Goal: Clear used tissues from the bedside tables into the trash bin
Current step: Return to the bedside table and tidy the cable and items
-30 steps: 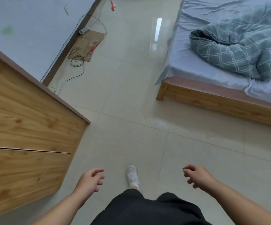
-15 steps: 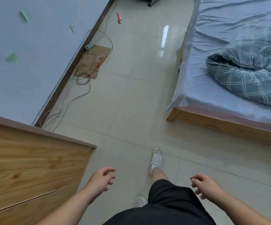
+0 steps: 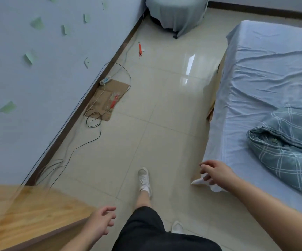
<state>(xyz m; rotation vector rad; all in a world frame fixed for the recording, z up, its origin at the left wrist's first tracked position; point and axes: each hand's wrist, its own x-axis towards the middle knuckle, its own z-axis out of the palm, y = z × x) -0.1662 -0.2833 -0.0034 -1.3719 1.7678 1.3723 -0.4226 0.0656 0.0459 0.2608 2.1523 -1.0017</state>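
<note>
Here both hands' grips hang loosely curled, empty: left hand [image 3: 101, 222], right hand [image 3: 216, 173].

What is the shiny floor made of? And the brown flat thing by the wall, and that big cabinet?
The floor looks like glazed ceramic tile: grout lines and a bright window reflection. The flat brown sheet by the wall seems to be plain cardboard, matte and creased. The cabinet shows wood grain with a smooth finish; whether real wood or laminate, I cannot tell.
</note>
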